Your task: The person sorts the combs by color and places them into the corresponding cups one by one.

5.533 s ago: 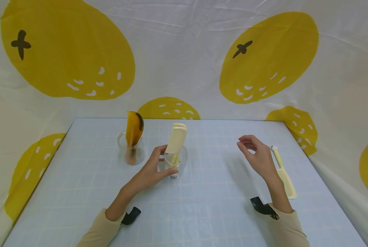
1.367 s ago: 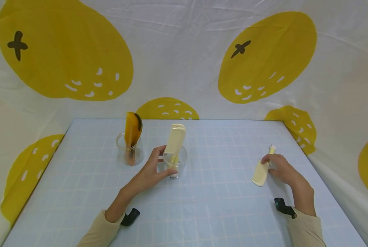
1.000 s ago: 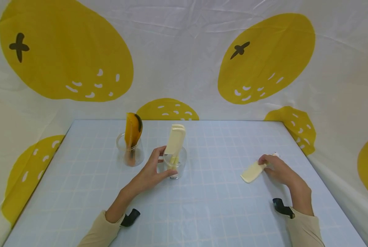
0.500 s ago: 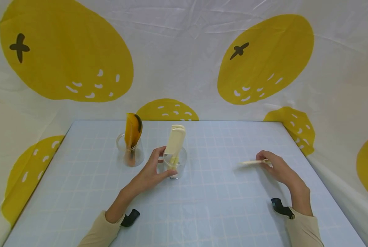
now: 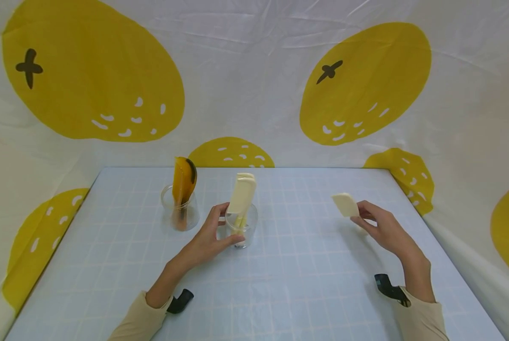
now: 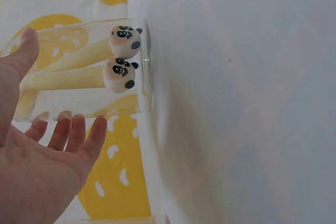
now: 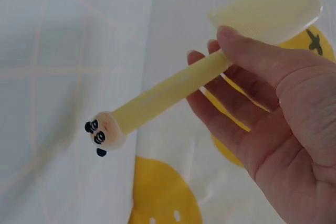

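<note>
My right hand [image 5: 382,229] pinches a pale yellow comb [image 7: 168,90] between thumb and fingers, up off the table at the right. In the right wrist view its toothed head points up and away, and the panda-head handle end [image 7: 107,129] hangs lower left. My left hand [image 5: 207,240] grips a clear glass cup [image 5: 253,222], thumb on the near side and fingers round the other. Two pale yellow combs [image 5: 242,193] stand in that cup, heads up and leaning slightly right. Their panda ends [image 6: 124,41] sit near the cup's bottom in the left wrist view.
Left of my left hand stands a second clear glass cup [image 5: 193,219], holding orange flat-headed items [image 5: 184,180], one with a dark patch. The table [image 5: 280,293] has a pale blue checked cover. A white cloth [image 5: 246,71] with yellow fruit prints hangs behind and at the sides.
My right hand picked the comb up from the table at the right, moved left with it and turned it until its head pointed up and left. The left hand stayed on the cup.
</note>
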The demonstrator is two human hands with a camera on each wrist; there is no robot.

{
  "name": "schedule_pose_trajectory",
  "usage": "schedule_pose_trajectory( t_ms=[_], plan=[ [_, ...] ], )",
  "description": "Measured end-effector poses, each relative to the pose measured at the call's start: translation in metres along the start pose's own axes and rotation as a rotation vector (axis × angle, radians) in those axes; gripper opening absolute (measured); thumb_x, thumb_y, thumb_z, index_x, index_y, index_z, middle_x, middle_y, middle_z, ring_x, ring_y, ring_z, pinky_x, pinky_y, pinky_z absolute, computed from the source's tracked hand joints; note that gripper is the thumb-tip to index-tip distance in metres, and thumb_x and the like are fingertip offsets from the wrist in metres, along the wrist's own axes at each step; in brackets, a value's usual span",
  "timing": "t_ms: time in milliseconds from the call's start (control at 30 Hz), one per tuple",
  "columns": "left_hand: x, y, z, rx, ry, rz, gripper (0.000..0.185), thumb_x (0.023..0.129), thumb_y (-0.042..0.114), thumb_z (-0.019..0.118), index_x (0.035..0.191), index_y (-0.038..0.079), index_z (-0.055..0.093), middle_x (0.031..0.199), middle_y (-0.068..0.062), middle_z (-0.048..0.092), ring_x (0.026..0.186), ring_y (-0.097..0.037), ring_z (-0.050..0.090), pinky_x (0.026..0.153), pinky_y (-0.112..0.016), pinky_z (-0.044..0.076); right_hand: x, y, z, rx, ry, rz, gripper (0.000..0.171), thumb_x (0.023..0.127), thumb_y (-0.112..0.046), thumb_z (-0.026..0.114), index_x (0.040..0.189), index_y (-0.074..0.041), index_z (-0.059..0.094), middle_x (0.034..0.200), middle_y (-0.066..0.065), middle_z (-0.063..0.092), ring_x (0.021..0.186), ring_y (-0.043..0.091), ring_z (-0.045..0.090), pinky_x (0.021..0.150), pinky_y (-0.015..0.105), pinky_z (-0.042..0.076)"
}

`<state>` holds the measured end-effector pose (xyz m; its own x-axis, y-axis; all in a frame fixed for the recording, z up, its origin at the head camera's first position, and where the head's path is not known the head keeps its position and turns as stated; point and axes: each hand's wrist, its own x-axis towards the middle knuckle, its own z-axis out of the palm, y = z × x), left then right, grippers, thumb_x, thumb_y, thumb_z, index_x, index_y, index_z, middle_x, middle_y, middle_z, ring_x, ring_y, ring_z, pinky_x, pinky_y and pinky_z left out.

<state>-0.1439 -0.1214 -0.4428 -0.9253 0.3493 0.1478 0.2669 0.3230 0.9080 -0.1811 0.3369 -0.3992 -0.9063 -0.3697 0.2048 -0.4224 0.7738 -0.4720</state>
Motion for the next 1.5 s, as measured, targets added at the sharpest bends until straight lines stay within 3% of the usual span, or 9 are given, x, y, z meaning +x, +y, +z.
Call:
schedule_pose_trajectory(
  t_ms=[167, 233, 333, 467, 633, 800, 1067, 1333, 1500],
  plan=[
    [0.000, 0.000, 0.000, 0.002, -0.002, 0.006, 0.087, 0.089, 0.022, 0.083, 0.153, 0.006, 0.027, 0.150, -0.013, 0.038, 0.137, -0.038, 0.040, 0.112, -0.053, 0.042, -0.001, -0.014, -0.004, 0.004, 0.038, -0.018, 0.026, 0.095, -0.010, 0.074, 0.118, -0.005, 0.064, 0.104, 0.009, 0.073, 0.100, 0.036, 0.071, 0.086, 0.052, 0.058],
    [0.000, -0.001, 0.000, 0.004, -0.003, 0.010, 0.087, 0.089, 0.021, 0.083, 0.154, 0.006, 0.026, 0.150, -0.013, 0.039, 0.137, -0.038, 0.040, 0.112, -0.053, 0.042, -0.001, -0.019, -0.005, 0.000, 0.052, -0.019, 0.025, 0.096, -0.012, 0.074, 0.118, -0.006, 0.064, 0.104, 0.008, 0.074, 0.098, 0.035, 0.072, 0.086, 0.045, 0.059],
    [0.000, -0.001, 0.000, 0.008, -0.003, 0.013, 0.087, 0.089, 0.022, 0.083, 0.154, 0.006, 0.026, 0.150, -0.012, 0.038, 0.137, -0.037, 0.041, 0.112, -0.052, 0.043, -0.001, -0.025, -0.006, 0.001, 0.078, -0.034, 0.025, 0.095, -0.012, 0.075, 0.117, -0.007, 0.065, 0.103, 0.007, 0.074, 0.097, 0.032, 0.072, 0.088, 0.022, 0.057],
    [0.000, -0.001, 0.000, 0.013, -0.004, 0.017, 0.087, 0.090, 0.023, 0.083, 0.154, 0.006, 0.026, 0.150, -0.012, 0.038, 0.137, -0.036, 0.041, 0.112, -0.052, 0.043, 0.001, -0.031, -0.007, 0.008, 0.122, -0.074, 0.026, 0.092, -0.006, 0.077, 0.115, -0.007, 0.065, 0.101, 0.003, 0.074, 0.096, 0.020, 0.071, 0.089, 0.001, 0.042],
    [0.000, -0.001, -0.001, 0.023, 0.001, 0.023, 0.088, 0.089, 0.023, 0.083, 0.154, 0.007, 0.026, 0.151, -0.011, 0.038, 0.137, -0.036, 0.041, 0.112, -0.052, 0.043, 0.004, -0.040, -0.008, 0.037, 0.168, -0.104, 0.028, 0.091, -0.003, 0.077, 0.116, -0.008, 0.067, 0.102, 0.004, 0.075, 0.096, 0.001, 0.066, 0.090, 0.002, 0.042],
    [-0.001, -0.001, -0.001, 0.018, 0.005, 0.017, 0.088, 0.089, 0.024, 0.083, 0.154, 0.007, 0.026, 0.150, -0.012, 0.038, 0.137, -0.037, 0.040, 0.112, -0.054, 0.042, 0.007, -0.049, -0.009, 0.071, 0.188, -0.122, 0.032, 0.090, -0.001, 0.077, 0.119, -0.006, 0.067, 0.106, 0.005, 0.074, 0.098, -0.005, 0.063, 0.089, 0.003, 0.044],
    [-0.002, 0.000, -0.001, 0.019, 0.004, 0.002, 0.089, 0.089, 0.024, 0.083, 0.154, 0.007, 0.026, 0.151, -0.012, 0.038, 0.138, -0.037, 0.040, 0.112, -0.053, 0.042, 0.014, -0.068, -0.011, 0.177, 0.236, -0.194, 0.039, 0.085, 0.011, 0.077, 0.119, -0.003, 0.067, 0.106, 0.004, 0.073, 0.099, -0.004, 0.064, 0.086, 0.009, 0.051],
    [-0.001, 0.000, 0.000, 0.026, 0.002, 0.005, 0.088, 0.090, 0.024, 0.083, 0.154, 0.007, 0.025, 0.152, -0.012, 0.038, 0.138, -0.036, 0.040, 0.112, -0.053, 0.043, 0.022, -0.092, -0.010, 0.312, 0.287, -0.247, 0.047, 0.082, 0.017, 0.076, 0.124, -0.001, 0.067, 0.112, -0.013, 0.070, 0.099, 0.001, 0.068, 0.083, 0.015, 0.056],
    [0.000, 0.000, 0.001, 0.026, 0.001, 0.008, 0.087, 0.090, 0.023, 0.082, 0.154, 0.006, 0.026, 0.152, -0.013, 0.037, 0.138, -0.038, 0.040, 0.112, -0.052, 0.042, 0.027, -0.105, -0.007, 0.416, 0.321, -0.260, 0.052, 0.082, 0.020, 0.075, 0.129, 0.001, 0.065, 0.115, -0.008, 0.071, 0.099, 0.007, 0.070, 0.083, 0.019, 0.058]
  ],
)
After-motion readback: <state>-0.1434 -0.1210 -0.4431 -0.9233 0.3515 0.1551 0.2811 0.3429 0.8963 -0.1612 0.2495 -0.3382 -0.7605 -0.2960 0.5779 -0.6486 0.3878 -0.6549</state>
